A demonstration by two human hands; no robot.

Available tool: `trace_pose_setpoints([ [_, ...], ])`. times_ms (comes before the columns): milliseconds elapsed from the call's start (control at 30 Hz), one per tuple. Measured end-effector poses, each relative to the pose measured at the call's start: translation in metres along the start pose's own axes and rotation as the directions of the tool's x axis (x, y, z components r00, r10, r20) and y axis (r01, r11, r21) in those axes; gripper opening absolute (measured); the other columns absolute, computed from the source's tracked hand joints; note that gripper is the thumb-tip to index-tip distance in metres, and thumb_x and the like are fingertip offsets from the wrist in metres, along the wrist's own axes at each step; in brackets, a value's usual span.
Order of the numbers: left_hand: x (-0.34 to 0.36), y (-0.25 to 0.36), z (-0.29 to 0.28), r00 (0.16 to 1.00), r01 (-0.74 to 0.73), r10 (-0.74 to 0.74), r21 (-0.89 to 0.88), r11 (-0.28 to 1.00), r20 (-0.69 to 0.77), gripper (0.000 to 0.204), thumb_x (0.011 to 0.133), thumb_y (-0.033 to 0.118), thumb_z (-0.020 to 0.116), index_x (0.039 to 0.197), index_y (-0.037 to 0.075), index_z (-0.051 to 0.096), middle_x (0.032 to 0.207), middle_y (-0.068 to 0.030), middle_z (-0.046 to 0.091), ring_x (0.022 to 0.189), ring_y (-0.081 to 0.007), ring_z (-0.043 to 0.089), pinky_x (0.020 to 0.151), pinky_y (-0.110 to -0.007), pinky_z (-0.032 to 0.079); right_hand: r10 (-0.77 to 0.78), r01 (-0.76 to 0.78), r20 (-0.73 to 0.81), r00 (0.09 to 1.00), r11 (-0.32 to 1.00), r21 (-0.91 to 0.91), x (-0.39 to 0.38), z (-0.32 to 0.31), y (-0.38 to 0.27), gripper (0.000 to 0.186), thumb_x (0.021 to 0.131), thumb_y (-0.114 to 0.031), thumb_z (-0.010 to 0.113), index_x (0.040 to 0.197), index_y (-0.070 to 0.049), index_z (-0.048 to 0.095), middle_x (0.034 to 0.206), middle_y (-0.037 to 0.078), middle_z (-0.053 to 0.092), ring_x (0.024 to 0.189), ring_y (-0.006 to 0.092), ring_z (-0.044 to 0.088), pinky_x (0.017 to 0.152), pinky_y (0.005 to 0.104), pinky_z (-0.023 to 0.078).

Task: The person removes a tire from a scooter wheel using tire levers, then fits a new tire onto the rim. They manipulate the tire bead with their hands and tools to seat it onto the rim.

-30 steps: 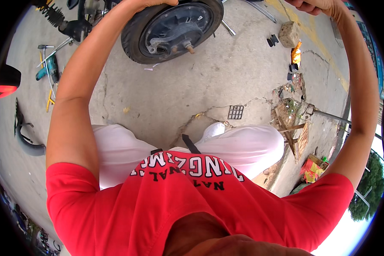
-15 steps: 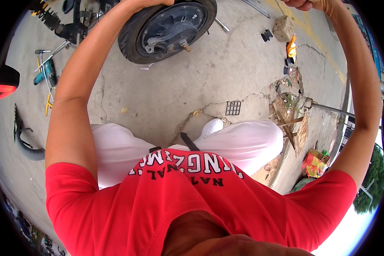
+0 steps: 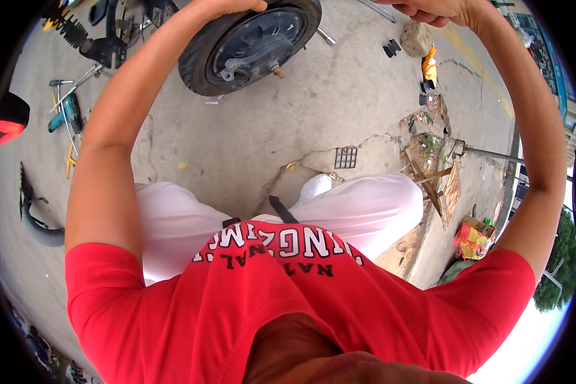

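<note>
At the top of the picture, a black scooter wheel (image 3: pixel 253 54) stands tilted, its hub, brake lever arm and axle stub facing me. My left hand (image 3: pixel 233 5) is at the upper left of its tyre, over or against the rubber. Only a thumb or finger of it shows; the upper edge cuts off the rest. To the right of the wheel, my right hand (image 3: pixel 438 11) is raised with its fingers curled in. The frame's edge hides part of it and whatever it may hold.
A power drill (image 3: pixel 69 115), a hammer (image 3: pixel 61 82) and long-handled tools lie at left, below a shock absorber (image 3: pixel 70 29). A curved grey fender (image 3: pixel 41 224) is lower left. Right are a stone block (image 3: pixel 416 38), a floor grate (image 3: pixel 346 157) and broken wood (image 3: pixel 438 185).
My right hand has moved left and slightly down, with more of its curled fingers showing. My left hand stays by the tyre, and the wheel looks almost unchanged.
</note>
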State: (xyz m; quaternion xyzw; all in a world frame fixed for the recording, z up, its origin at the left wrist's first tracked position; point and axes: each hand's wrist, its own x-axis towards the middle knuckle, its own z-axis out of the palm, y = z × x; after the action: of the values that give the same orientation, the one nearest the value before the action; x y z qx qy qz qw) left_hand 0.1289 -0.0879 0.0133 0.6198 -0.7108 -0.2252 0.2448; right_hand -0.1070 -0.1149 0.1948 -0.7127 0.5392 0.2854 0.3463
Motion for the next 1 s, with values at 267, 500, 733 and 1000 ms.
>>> trace_pose_setpoints([
  [267,0.002,-0.012,-0.002,1.0,-0.007,0.007,-0.045,0.999,-0.002,0.046,0.06,0.021,0.074,0.099,-0.002,0.066,0.091,-0.0215,0.068,0.089,-0.0317,0.066,0.081,-0.038,0.05,-0.101,0.081,-0.084,0.991,0.973,-0.215,-0.016,0.01,-0.02,0.036,0.096,-0.027,0.05,0.126,-0.009,0.057,0.065,-0.004,0.042,0.054,0.0087,0.04,0.043,0.0248,0.032],
  [500,0.006,-0.014,-0.003,0.999,0.015,-0.013,-0.05,0.999,0.04,0.045,0.06,0.021,0.074,0.099,-0.002,0.066,0.09,-0.0217,0.068,0.087,-0.0311,0.066,0.08,-0.038,0.05,0.029,-0.039,-0.044,0.999,0.97,-0.24,-0.013,-0.012,-0.044,0.028,0.096,-0.024,0.052,0.12,-0.012,0.059,0.059,-0.009,0.035,0.046,0.0049,0.034,0.038,0.0235,0.025],
  [733,0.005,-0.021,-0.004,0.999,0.014,-0.011,-0.076,0.997,0.04,0.045,0.06,0.02,0.074,0.098,-0.003,0.066,0.091,-0.0221,0.068,0.087,-0.0311,0.066,0.08,-0.038,0.05,0.051,-0.056,-0.027,0.998,0.947,-0.315,0.003,-0.034,-0.053,0.025,0.096,-0.022,0.051,0.117,-0.012,0.06,0.058,-0.01,0.034,0.044,0.0039,0.032,0.037,0.0226,0.024],
  [1000,0.008,-0.028,-0.007,0.999,-0.016,0.019,-0.119,0.993,0.026,0.049,0.061,0.02,0.075,0.103,-0.003,0.066,0.094,-0.021,0.068,0.09,-0.029,0.066,0.083,-0.036,0.049,-0.368,0.264,-0.139,0.919,0.839,-0.475,0.012,0.008,0.018,0.031,0.097,-0.021,0.046,0.123,-0.007,0.056,0.072,0.004,0.053,0.067,0.0159,0.056,0.059,0.0326,0.045],
])
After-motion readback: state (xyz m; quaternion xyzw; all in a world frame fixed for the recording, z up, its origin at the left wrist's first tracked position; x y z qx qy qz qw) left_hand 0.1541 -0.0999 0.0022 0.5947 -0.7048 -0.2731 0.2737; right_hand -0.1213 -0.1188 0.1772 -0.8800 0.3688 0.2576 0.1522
